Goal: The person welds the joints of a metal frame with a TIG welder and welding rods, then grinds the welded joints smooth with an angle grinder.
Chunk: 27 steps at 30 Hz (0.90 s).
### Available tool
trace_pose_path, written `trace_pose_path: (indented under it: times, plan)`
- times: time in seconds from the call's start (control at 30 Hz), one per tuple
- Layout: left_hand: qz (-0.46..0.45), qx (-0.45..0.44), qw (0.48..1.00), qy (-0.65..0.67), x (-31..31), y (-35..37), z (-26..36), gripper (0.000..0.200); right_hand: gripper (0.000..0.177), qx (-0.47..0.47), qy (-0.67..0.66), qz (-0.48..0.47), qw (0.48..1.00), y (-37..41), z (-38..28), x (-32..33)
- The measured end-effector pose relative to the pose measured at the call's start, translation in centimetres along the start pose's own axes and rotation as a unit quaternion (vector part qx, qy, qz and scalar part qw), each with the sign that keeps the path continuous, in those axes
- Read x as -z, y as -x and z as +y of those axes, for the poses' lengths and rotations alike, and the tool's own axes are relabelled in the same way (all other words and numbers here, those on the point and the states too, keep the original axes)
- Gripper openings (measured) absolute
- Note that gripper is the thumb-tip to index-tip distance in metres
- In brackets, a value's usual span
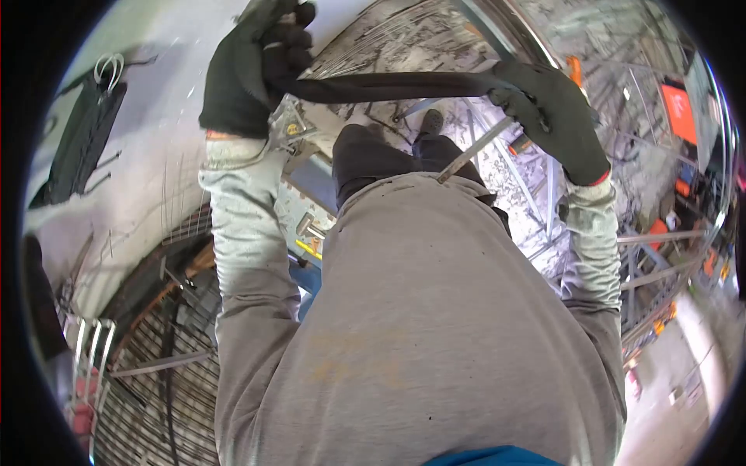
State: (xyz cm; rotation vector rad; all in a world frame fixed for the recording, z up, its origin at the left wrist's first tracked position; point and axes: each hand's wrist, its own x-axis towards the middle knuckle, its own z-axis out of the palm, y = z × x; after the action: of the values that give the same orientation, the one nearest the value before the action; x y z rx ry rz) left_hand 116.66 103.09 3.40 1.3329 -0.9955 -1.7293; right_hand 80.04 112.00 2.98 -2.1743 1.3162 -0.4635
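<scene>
My left hand [245,78], in a black glove, is closed on one end of a dark strap-like piece [388,87] at the upper left. This piece runs across to my right hand [556,113], also in a black glove, whose fingers are wrapped round its other end. A thin, worn metal strip [475,149] slants from my right fingers down toward the front of my grey shirt. Whether those fingers grip the strip too is hard to tell.
A hammer [311,227] lies on a work surface at centre left. Metal bars [509,167] cross the littered floor near my feet. A black bag [85,140] is at the far left, a rod grid [155,380] at the lower left. An orange-red box [678,113] stands at right.
</scene>
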Motion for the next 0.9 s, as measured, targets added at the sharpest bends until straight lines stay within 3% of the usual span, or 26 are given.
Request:
trace_pose_path:
  times: [0.03, 0.07, 0.13, 0.2, 0.33, 0.4, 0.47, 0.53, 0.57, 0.6, 0.67, 0.7, 0.8, 0.83, 0.9]
  plan:
    - [0.049, -0.059, 0.997, -0.015, -1.9, 0.9, -0.1, 0.036, 0.022, 0.016, -0.041, 0.047, 0.998, 0.5, 0.0, -0.3]
    - [-0.167, 0.088, 0.95, 0.249, 3.3, -2.5, -2.1, 0.03, 0.022, 0.002, -0.027, 0.056, 0.998, 0.7, -0.4, -0.3]
    - [-0.143, 0.016, 0.974, 0.176, 3.3, -3.1, -2.9, 0.038, 0.021, 0.043, -0.101, 0.076, 0.991, 0.5, -0.9, -0.2]
    - [-0.07, 0.037, 0.989, 0.128, 1.2, -2.9, -2.2, 0.036, 0.021, -0.002, -0.068, 0.065, 0.996, 0.4, -0.8, -0.5]
    - [-0.077, 0.107, 0.988, 0.085, -1.6, -3.0, -0.4, 0.041, 0.023, -0.042, 0.0, 0.05, 0.998, 0.0, -1.1, -0.2]
    - [-0.08, 0.152, 0.985, 0.029, -2.0, -3.6, -0.2, 0.048, 0.03, -0.061, 0.004, -0.008, 0.998, -0.8, -2.1, 1.1]
    - [-0.094, 0.087, 0.989, 0.075, -2.0, -4.0, -1.1, 0.052, 0.037, -0.072, -0.039, -0.022, 0.996, -0.7, -1.5, 0.7]
    - [-0.108, 0.101, 0.987, 0.066, -1.1, -5.0, -1.5, 0.049, 0.047, -0.107, -0.102, 0.092, 0.985, -1.1, -1.6, -0.2]
    - [-0.118, 0.122, 0.984, 0.059, -1.1, -5.2, -1.5, 0.046, 0.054, -0.103, -0.069, 0.131, 0.984, -1.7, -1.1, -0.9]
    - [-0.115, 0.119, 0.984, 0.063, -1.2, -5.1, -1.4, 0.046, 0.054, -0.143, -0.101, 0.103, 0.979, -3.3, -2.3, 0.1]
    - [-0.14, 0.135, 0.975, 0.107, -1.7, -5.2, -1.0, 0.041, 0.047, -0.127, -0.029, 0.181, 0.975, -5.7, -3.4, -0.8]
    - [-0.137, 0.153, 0.972, 0.113, -1.8, -5.5, -0.9, 0.039, 0.041, -0.067, -0.031, 0.217, 0.973, -7.2, -2.8, -1.5]
    - [-0.107, 0.13, 0.978, 0.12, -3.2, -5.6, -1.4, 0.037, 0.03, -0.108, -0.132, 0.091, 0.981, -11.1, -3.1, -1.2]
    - [-0.133, 0.049, 0.989, 0.041, -3.1, -5.3, -1.2, 0.035, 0.027, -0.116, -0.113, 0.134, 0.978, -11.9, -3.4, -1.9]
    - [-0.152, 0.011, 0.988, 0.007, -3.2, -5.6, -1.7, 0.034, 0.027, -0.14, -0.083, 0.119, 0.979, -13.7, -2.6, -2.6]
